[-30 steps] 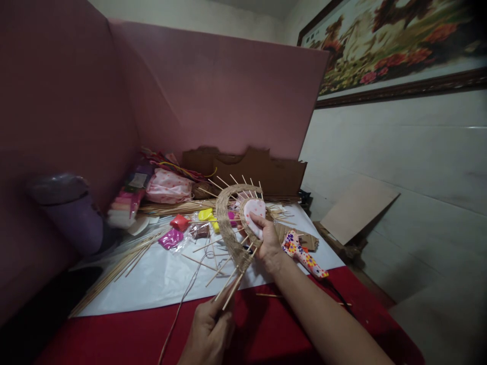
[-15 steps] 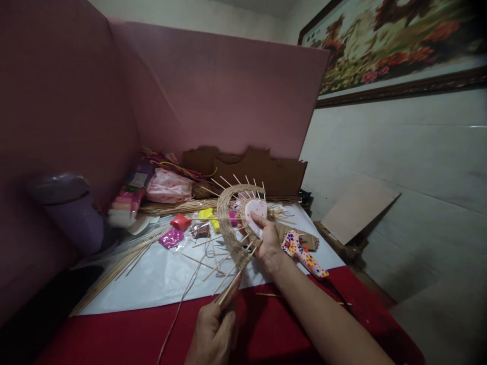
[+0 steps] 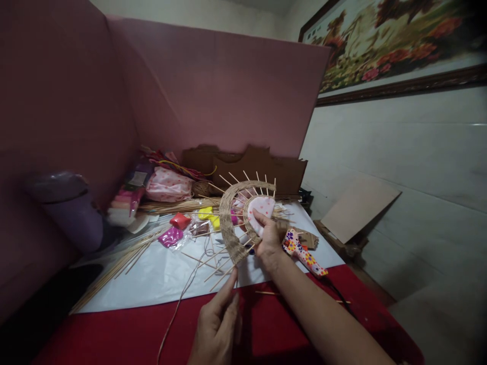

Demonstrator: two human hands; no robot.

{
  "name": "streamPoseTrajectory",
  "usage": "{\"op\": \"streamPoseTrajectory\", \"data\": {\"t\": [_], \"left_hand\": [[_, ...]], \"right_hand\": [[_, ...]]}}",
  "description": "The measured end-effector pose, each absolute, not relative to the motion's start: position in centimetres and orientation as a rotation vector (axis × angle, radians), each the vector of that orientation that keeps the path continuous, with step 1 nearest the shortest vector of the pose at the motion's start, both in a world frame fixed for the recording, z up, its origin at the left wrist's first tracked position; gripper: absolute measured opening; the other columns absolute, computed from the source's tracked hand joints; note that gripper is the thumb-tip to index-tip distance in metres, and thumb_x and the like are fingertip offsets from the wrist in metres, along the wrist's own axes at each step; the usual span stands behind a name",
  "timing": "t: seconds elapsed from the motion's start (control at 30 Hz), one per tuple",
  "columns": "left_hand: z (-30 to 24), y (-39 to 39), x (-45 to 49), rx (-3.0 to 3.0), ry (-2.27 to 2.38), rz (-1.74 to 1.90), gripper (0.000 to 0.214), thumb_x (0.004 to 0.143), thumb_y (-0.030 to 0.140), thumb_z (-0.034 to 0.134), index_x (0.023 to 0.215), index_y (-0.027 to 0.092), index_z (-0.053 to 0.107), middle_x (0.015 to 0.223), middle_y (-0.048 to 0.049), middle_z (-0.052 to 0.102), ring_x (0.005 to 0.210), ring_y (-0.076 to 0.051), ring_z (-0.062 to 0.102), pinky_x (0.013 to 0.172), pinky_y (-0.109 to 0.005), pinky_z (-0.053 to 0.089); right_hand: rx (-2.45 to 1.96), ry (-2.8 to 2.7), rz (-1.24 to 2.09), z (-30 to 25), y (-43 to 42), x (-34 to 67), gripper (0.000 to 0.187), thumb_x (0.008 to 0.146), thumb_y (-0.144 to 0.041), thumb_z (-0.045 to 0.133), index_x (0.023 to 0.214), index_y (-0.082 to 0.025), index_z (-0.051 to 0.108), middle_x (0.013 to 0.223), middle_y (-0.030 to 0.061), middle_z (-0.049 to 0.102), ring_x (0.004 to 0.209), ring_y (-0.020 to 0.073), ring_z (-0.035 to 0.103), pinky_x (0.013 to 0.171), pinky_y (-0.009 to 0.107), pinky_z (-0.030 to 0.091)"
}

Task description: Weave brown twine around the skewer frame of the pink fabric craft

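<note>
My right hand [image 3: 268,241] grips a half-woven piece [image 3: 231,223]: a curved band of tan twine wound through wooden sticks that fan out from a pink dotted fabric centre [image 3: 262,210]. It is held upright above the white sheet [image 3: 160,274]. My left hand [image 3: 218,324] is low in front, fingers pinched together around the end of the twine strand [image 3: 182,296] just under the lowest sticks. The strand trails down over the red cloth [image 3: 125,334].
Loose skewers [image 3: 114,266] lie at the left of the sheet. Coloured clay packets [image 3: 178,223], a pink dotted bag [image 3: 169,185] and cardboard pieces [image 3: 258,167] crowd the back. A flower-patterned glue gun [image 3: 302,253] lies at right. A purple container [image 3: 68,208] stands at left; pink boards wall the back.
My right hand has tilted the woven piece a little up and to the right. My left hand slid off the lowest sticks and its fingers stretched forward.
</note>
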State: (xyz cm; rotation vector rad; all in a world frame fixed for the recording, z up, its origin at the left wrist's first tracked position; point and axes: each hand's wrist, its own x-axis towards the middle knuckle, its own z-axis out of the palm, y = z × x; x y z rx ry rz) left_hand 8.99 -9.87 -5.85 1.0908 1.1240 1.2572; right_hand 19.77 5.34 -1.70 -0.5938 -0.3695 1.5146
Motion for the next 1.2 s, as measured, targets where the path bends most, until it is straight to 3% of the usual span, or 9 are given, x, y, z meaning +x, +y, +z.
{"op": "streamPoseTrajectory", "data": {"t": [0.1, 0.17, 0.23, 0.3, 0.5, 0.77, 1.0, 1.2], "left_hand": [[-5.9, -9.7, 8.5, 1.154, 1.153, 1.262, 0.058, 0.078, 0.045, 0.057, 0.127, 0.016, 0.049, 0.052, 0.0016, 0.054, 0.049, -0.01, 0.047, 0.046, -0.019, 0.039], [-5.7, -9.4, 8.0, 1.264, 1.166, 1.267, 0.048, 0.078, 0.041, 0.057, 0.12, 0.018, 0.056, 0.074, -0.0047, 0.068, 0.071, -0.016, 0.061, 0.064, -0.024, 0.049], [-5.3, -9.0, 7.5, 1.397, 1.173, 1.252, 0.042, 0.079, 0.038, 0.056, 0.116, 0.019, 0.06, 0.1, -0.0073, 0.069, 0.094, -0.021, 0.061, 0.082, -0.03, 0.048], [-4.8, -8.5, 7.0, 1.522, 1.188, 1.203, 0.039, 0.08, 0.036, 0.054, 0.114, 0.019, 0.061, 0.111, -0.007, 0.066, 0.101, -0.023, 0.059, 0.088, -0.032, 0.046], [-3.7, -7.2, 5.2, 1.929, 1.424, 1.049, 0.027, 0.084, 0.028, 0.048, 0.102, 0.023, 0.068, 0.09, -0.0041, 0.073, 0.079, -0.02, 0.068, 0.067, -0.027, 0.051], [-2.0, -5.9, 3.6, 2.728, 1.702, 1.006, 0.017, 0.081, 0.017, 0.051, 0.081, 0.022, 0.068, 0.061, -0.0005, 0.069, 0.053, -0.018, 0.065, 0.049, -0.024, 0.042], [-1.9, -4.7, 4.2, 3.011, 1.637, 0.939, 0.016, 0.082, 0.017, 0.05, 0.069, 0.02, 0.059, 0.049, 0.0019, 0.06, 0.044, -0.014, 0.057, 0.043, -0.023, 0.031], [-1.7, -4.4, 4.5, 3.004, 1.565, 1.021, 0.02, 0.083, 0.016, 0.048, 0.067, 0.019, 0.058, 0.049, 0.0017, 0.057, 0.043, -0.011, 0.052, 0.044, -0.022, 0.03]], "right_hand": [[-0.609, -0.286, 1.513, -1.5, 5.3, 19.6, 0.008, 0.065, -0.012, 0.059, 0.072, -0.012, 0.06, 0.055, 0.0032, 0.065, 0.047, 0.0155, 0.062, 0.053, 0.028, 0.056], [-0.598, -0.283, 1.444, -1.5, 5.4, 19.5, 0.009, 0.064, -0.01, 0.06, 0.072, -0.012, 0.06, 0.056, 0.0029, 0.066, 0.046, 0.0142, 0.061, 0.052, 0.027, 0.056], [-0.593, -0.291, 1.397, -1.5, 5.4, 19.5, 0.011, 0.062, -0.009, 0.061, 0.072, -0.013, 0.06, 0.057, 0.0023, 0.066, 0.044, 0.013, 0.06, 0.051, 0.025, 0.056], [-0.614, -0.301, 1.384, -1.6, 5.4, 19.4, 0.014, 0.061, -0.009, 0.062, 0.074, -0.012, 0.06, 0.058, 0.0018, 0.066, 0.043, 0.0131, 0.06, 0.051, 0.027, 0.056], [-0.661, -0.33, 1.306, -2.0, 5.5, 19.4, 0.026, 0.057, -0.01, 0.067, 0.082, -0.013, 0.059, 0.064, 0.0008, 0.068, 0.052, 0.0144, 0.063, 0.056, 0.028, 0.057], [-0.667, -0.367, 1.321, -2.3, 5.3, 19.2, 0.024, 0.056, -0.009, 0.068, 0.078, -0.013, 0.059, 0.062, 0.0018, 0.068, 0.058, 0.0166, 0.066, 0.055, 0.027, 0.057], [-0.643, -0.381, 1.307, -2.5, 5.5, 19.2, 0.028, 0.056, -0.008, 0.068, 0.082, -0.013, 0.06, 0.064, 0.0014, 0.069, 0.057, 0.0149, 0.065, 0.053, 0.024, 0.056], [-0.68, -0.34, 1.298, -2.3, 5.6, 19.2, 0.027, 0.056, -0.007, 0.067, 0.081, -0.012, 0.059, 0.066, 0.0019, 0.069, 0.056, 0.015, 0.065, 0.052, 0.025, 0.056]]}}
